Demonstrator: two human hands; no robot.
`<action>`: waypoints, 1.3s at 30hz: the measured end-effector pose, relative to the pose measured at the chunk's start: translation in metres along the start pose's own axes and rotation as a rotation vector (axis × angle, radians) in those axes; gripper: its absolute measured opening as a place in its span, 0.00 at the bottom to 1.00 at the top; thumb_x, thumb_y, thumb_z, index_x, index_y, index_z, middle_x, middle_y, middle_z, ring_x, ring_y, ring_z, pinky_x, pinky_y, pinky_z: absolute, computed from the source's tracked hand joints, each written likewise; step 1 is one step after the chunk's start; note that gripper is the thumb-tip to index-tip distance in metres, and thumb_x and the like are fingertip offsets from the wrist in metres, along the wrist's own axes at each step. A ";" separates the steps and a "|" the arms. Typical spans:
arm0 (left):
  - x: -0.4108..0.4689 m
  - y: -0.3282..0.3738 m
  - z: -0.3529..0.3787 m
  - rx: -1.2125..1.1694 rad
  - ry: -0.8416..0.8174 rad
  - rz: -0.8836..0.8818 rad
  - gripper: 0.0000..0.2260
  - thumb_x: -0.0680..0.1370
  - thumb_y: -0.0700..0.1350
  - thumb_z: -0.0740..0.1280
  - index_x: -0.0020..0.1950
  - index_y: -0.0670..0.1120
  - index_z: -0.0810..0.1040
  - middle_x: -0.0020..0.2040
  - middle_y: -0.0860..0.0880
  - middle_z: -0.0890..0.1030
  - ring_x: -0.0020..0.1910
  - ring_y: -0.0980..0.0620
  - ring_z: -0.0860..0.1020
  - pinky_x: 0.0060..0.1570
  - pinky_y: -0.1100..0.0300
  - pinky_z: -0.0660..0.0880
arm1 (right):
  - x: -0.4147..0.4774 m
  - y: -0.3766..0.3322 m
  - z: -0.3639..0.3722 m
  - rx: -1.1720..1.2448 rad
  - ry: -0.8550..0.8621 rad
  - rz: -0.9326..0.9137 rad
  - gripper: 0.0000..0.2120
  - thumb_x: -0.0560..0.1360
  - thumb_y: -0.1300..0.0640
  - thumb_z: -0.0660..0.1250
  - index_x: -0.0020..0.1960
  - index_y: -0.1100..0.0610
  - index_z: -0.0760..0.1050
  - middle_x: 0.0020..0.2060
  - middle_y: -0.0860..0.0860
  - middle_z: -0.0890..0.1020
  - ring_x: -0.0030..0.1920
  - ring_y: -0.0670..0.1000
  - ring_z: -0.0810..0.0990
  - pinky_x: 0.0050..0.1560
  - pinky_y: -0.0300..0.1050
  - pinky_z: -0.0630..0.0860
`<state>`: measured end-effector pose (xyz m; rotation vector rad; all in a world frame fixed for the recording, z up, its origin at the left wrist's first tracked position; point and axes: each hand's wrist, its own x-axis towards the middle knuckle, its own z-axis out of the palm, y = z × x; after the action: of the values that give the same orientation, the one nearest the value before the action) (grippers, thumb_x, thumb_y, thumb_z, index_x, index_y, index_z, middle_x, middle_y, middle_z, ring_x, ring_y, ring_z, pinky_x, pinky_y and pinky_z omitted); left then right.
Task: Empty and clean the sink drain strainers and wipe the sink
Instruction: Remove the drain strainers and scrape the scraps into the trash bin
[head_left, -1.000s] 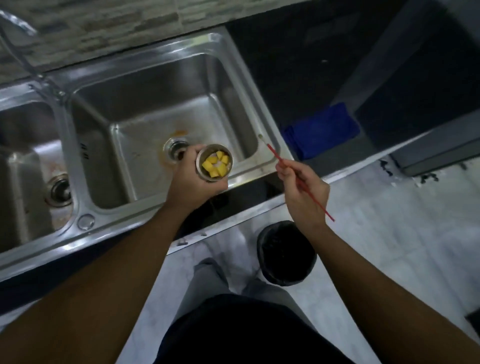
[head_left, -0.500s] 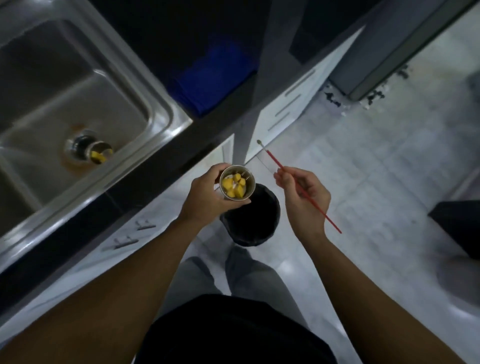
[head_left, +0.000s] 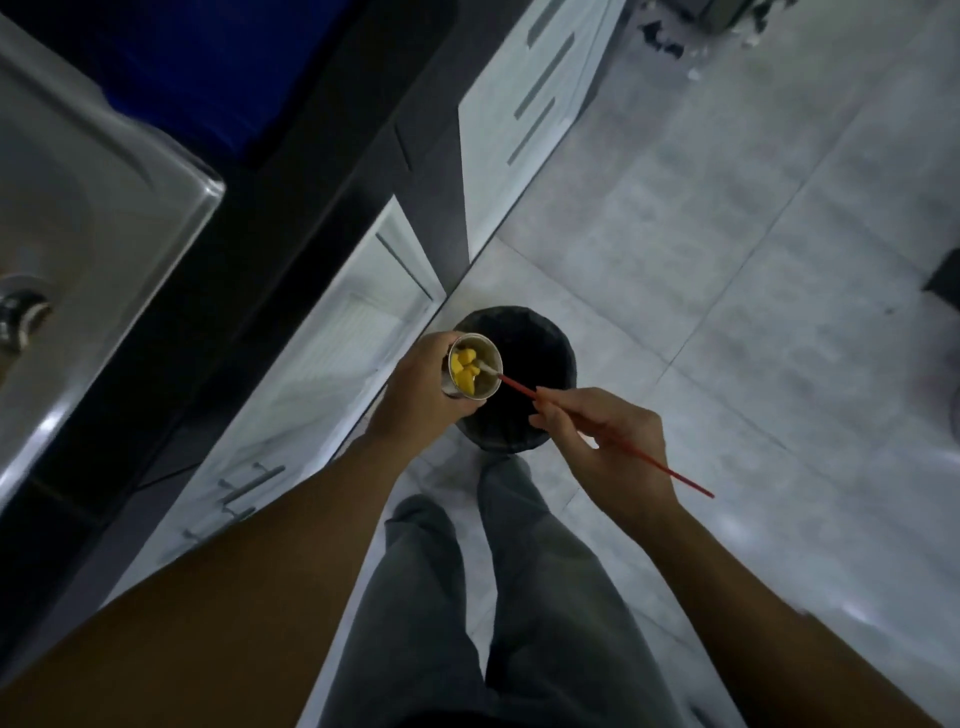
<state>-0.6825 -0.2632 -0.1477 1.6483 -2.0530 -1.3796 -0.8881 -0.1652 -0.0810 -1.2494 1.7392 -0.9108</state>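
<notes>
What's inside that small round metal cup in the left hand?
Yellow chunks lie in the round metal strainer cup, with the whitish tip of a thin red stick poking in. The cup's floor beneath them is hidden.

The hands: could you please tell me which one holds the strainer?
The left hand, gripping the strainer of yellow scraps above the black bin; the right hand pinches a thin red brush instead, its tip inside the strainer.
</notes>
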 end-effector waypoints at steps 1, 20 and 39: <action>0.004 -0.006 0.006 0.005 -0.010 0.002 0.31 0.68 0.50 0.81 0.68 0.48 0.74 0.64 0.49 0.79 0.62 0.55 0.76 0.57 0.69 0.73 | 0.002 0.007 0.004 -0.013 -0.010 -0.005 0.08 0.78 0.63 0.72 0.56 0.59 0.86 0.47 0.50 0.88 0.46 0.48 0.87 0.47 0.52 0.85; 0.051 -0.079 0.074 0.146 -0.100 -0.006 0.33 0.69 0.47 0.81 0.71 0.46 0.72 0.67 0.47 0.78 0.66 0.49 0.76 0.60 0.63 0.72 | 0.009 0.109 0.070 0.002 0.174 0.127 0.07 0.78 0.62 0.71 0.55 0.57 0.85 0.46 0.48 0.88 0.46 0.44 0.87 0.50 0.48 0.85; 0.071 -0.089 0.097 0.259 -0.155 -0.097 0.35 0.70 0.45 0.79 0.74 0.47 0.69 0.69 0.46 0.74 0.69 0.46 0.73 0.65 0.52 0.74 | -0.005 0.150 0.105 0.003 0.223 0.177 0.08 0.79 0.61 0.71 0.56 0.54 0.85 0.48 0.47 0.88 0.49 0.44 0.87 0.52 0.49 0.85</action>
<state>-0.7091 -0.2674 -0.2948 1.8150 -2.3542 -1.3576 -0.8516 -0.1324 -0.2578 -1.0033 1.9867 -0.9766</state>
